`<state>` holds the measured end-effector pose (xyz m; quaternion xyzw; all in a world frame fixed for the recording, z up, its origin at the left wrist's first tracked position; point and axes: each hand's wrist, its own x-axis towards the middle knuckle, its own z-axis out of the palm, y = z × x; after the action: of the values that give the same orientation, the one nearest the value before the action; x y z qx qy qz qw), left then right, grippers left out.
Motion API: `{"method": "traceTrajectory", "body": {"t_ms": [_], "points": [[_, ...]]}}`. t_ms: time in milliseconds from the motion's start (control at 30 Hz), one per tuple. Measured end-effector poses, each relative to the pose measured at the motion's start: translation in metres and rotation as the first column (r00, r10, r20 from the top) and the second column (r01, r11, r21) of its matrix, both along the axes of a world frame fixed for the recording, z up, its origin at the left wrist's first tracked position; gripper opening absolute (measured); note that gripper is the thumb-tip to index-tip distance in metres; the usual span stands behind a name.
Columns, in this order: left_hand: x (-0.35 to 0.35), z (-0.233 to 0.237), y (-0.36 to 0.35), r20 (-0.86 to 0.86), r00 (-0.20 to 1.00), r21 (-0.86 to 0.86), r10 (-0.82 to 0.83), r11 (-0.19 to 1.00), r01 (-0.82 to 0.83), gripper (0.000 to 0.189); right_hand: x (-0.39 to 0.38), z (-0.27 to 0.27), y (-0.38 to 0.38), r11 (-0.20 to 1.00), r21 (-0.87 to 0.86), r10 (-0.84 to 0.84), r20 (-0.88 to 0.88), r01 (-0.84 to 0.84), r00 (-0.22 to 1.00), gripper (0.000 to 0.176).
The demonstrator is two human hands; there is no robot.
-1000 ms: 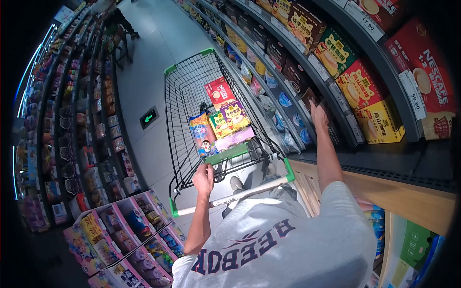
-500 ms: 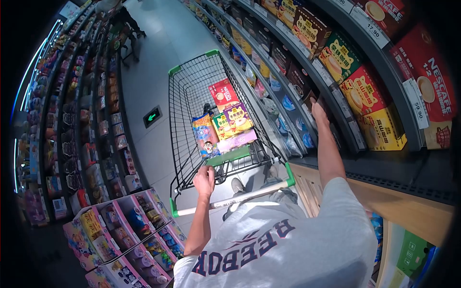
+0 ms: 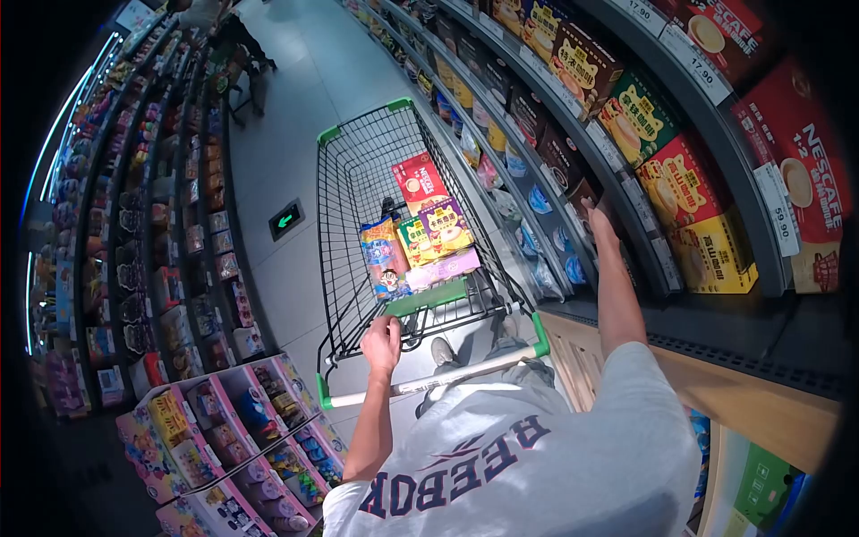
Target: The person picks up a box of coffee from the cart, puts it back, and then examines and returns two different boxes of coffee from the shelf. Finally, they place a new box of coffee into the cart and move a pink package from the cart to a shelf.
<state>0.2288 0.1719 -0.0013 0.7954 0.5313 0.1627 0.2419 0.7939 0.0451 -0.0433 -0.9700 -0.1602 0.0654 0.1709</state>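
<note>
My right hand [image 3: 601, 224] reaches into the shelf on the right, its fingers stretched out at the edge of a dark brown box [image 3: 582, 194]; part of the fingers is hidden. My left hand [image 3: 382, 342] is loosely curled over the rear of a shopping cart [image 3: 331, 210], with the wrist above the cart's white handle bar [image 3: 429, 383]. In the cart lie a red Nescafe box [image 3: 419, 183], a yellow-and-purple coffee box [image 3: 445, 228], a yellow-and-green coffee box [image 3: 413, 242], a blue-and-orange snack bag [image 3: 385, 259] and a pale purple package [image 3: 445, 268].
Coffee boxes [image 3: 640, 116] line the shelves on my right, above a wooden ledge [image 3: 734, 358]. Snack shelves [image 3: 134, 224] run along the left, with a pink display stand [image 3: 228, 430] nearer me. A person [image 3: 233, 36] stands farther up the aisle floor [image 3: 295, 98].
The cart and shelves sit slightly lower in view. My right hand has shifted slightly down with them and remains at the shelf; my left hand stays over the cart's rear.
</note>
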Motion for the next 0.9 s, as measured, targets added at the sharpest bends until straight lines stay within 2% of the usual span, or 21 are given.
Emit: {"method": "traceTrajectory", "body": {"t_ms": [33,100,167,233,333,400,433,467,567,800,833,900], "points": [[0.0,0.0,-0.001,-0.005,1.0,-0.006,0.001,1.0,-0.001,0.029,0.003,0.003,-0.001,1.0,-0.014,0.01,-0.1,-0.011,0.995,0.079],[0.0,-0.001,0.0,-0.01,1.0,-0.005,0.003,1.0,-0.003,0.029,0.004,0.01,-0.003,0.998,-0.028,0.045,-0.123,-0.049,0.991,0.083],[-0.001,-0.002,0.0,-0.012,1.0,-0.008,0.005,1.0,-0.005,0.029,-0.004,0.015,-0.005,0.995,-0.037,0.098,0.029,-0.097,0.995,0.081],[-0.001,-0.003,0.0,-0.009,1.0,-0.012,0.005,1.0,-0.005,0.028,-0.018,0.021,-0.004,0.998,0.023,0.059,-0.053,-0.058,0.997,0.079],[-0.001,-0.004,0.001,-0.005,1.0,0.012,-0.001,1.0,0.001,0.028,-0.016,0.015,-0.003,0.96,0.273,0.004,-0.244,0.064,0.97,0.07],[-0.001,-0.004,0.0,-0.009,1.0,0.025,-0.008,1.0,0.008,0.028,-0.01,0.005,-0.004,0.969,0.247,0.019,-0.051,-0.006,0.999,0.069],[-0.001,-0.004,0.001,-0.009,1.0,0.033,-0.009,0.999,0.01,0.028,-0.007,-0.003,-0.004,0.991,0.087,0.08,0.215,-0.1,0.973,0.072],[-0.001,-0.004,0.001,-0.011,1.0,0.027,-0.011,1.0,0.012,0.027,-0.003,-0.011,-0.004,0.984,-0.095,0.175,0.45,-0.148,0.876,0.075],[-0.002,-0.005,0.001,-0.001,1.0,0.021,-0.012,1.0,0.012,0.027,-0.02,0.012,0.005,0.996,-0.058,0.078,0.201,-0.068,0.976,0.076],[0.0,0.002,-0.001,-0.012,1.0,-0.022,0.011,1.0,-0.011,0.027,-0.017,0.021,0.007,0.998,-0.031,0.05,0.013,-0.049,0.999,0.084],[0.001,0.004,-0.002,-0.014,1.0,-0.041,0.019,0.999,-0.019,0.027,-0.011,0.017,0.008,0.999,-0.024,0.044,-0.052,-0.045,0.998,0.089],[0.0,0.002,-0.002,-0.003,1.0,-0.024,0.018,1.0,-0.018,0.028,-0.008,0.022,0.011,0.999,-0.007,-0.037,-0.319,0.037,0.947,0.092]]}}
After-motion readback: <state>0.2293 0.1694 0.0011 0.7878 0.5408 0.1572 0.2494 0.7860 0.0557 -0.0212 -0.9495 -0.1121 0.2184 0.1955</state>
